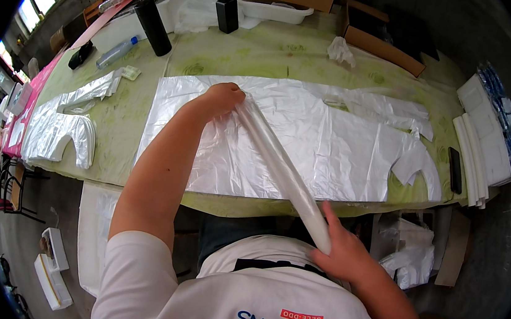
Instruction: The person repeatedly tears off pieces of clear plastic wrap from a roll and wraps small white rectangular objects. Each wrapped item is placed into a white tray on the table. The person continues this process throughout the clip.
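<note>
Beneath a green-patterned cover [279, 56], the long table [232, 205] filled the middle of the room, with a black cylinder [153, 26], a clear bottle [116, 53] and cardboard boxes [383, 37] toward its far side. Spread over the near part lay a large silvery-white plastic sheet [342, 162], creased all over and cut into curved shapes at its right end; a smaller plastic piece [46, 137] lay to the left, and a black phone [454, 170] rested by the right edge. Handling the long translucent film bundle [280, 165] well seemed to call for an even pull between its two ends, firm enough to take out slack yet gentle enough not to stretch or tear thin film, with the layers lined up and the sheet below left unruffled. The bundle ran slantwise between the person's hands: its far end sat inside the left grip [226, 98], which was curled tightly around it above the sheet, and its near end sat in the right grip [339, 250], closed on it near the waist, past the table's front edge. Its middle passed over the sheet; whether the two touched could not be told.
</note>
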